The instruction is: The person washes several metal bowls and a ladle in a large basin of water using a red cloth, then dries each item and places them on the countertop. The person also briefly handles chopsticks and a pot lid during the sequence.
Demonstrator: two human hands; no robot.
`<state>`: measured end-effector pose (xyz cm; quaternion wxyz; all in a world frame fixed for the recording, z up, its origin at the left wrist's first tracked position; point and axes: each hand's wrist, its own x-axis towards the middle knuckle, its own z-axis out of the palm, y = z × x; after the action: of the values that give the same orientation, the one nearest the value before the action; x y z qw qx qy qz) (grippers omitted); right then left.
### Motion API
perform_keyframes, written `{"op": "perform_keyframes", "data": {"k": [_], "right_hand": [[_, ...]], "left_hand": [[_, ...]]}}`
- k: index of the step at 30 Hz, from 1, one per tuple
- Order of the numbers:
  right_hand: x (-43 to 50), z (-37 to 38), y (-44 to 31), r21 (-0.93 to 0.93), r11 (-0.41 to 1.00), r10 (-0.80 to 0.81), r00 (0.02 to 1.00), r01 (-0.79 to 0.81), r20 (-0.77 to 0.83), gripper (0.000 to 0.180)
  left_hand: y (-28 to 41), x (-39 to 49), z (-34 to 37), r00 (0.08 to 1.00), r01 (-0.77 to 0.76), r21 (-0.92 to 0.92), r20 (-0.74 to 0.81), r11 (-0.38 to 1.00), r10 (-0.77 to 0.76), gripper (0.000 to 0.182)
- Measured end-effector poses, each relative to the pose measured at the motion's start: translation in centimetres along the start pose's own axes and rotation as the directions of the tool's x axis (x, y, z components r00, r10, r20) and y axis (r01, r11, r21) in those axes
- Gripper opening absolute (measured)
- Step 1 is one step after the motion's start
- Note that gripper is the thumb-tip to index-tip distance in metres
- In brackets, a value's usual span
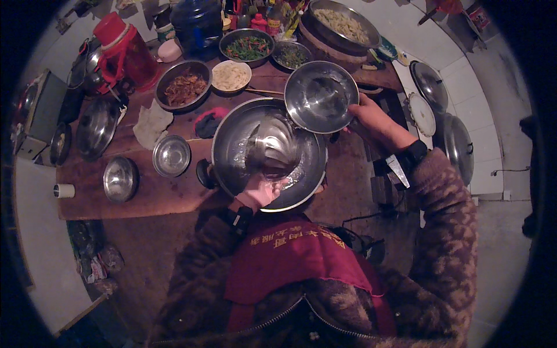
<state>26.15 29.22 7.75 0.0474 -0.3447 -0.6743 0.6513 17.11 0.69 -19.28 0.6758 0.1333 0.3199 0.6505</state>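
In front of me is a wide dark wok (pixel 230 152) with a pale metal rim and a black side handle. My left hand (pixel 261 191) is over its near side, gripping a shiny metal vessel (pixel 274 141). Motion blurs this vessel, and I cannot tell whether it is a bowl or a ladle. A round stainless steel bowl (pixel 322 95) is held by its right rim in my right hand (pixel 374 119). That bowl overlaps the wok's far right edge, tilted so its inside faces me. Wet, shiny patches show on the wok's inner surface.
Dishes crowd the wooden table (pixel 174 198): shredded reddish food (pixel 187 89), pale strips (pixel 230 76), and green vegetables (pixel 248 48). A red thermos (pixel 128 52) stands at far left. Steel bowls (pixel 121 178) and a cloth (pixel 152 124) lie left of the wok. Lids (pixel 457 148) lean at right.
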Motion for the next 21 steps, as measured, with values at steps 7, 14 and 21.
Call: {"op": "perform_keyframes", "data": {"k": [7,14,21], "right_hand": [[-0.5,-0.6,0.5,0.02,0.999,0.043,0.999,-0.043,-0.011,0.045],[-1.0,-0.3,1.6,0.118,0.992,0.03,0.999,-0.034,0.03,0.041],[-0.7,-1.0,2.9,0.007,0.994,0.105,0.994,-0.105,-0.018,0.039]], "left_hand": [[2.5,-1.5,2.8,0.968,-0.178,0.001,0.182,0.984,0.175,0.045],[3.8,-2.8,4.5,0.996,0.085,-0.654,0.059,0.751,-0.062,0.038],[4.4,-3.6,5.0,0.957,0.122,-0.63,0.28,0.767,0.077,0.048]]}}
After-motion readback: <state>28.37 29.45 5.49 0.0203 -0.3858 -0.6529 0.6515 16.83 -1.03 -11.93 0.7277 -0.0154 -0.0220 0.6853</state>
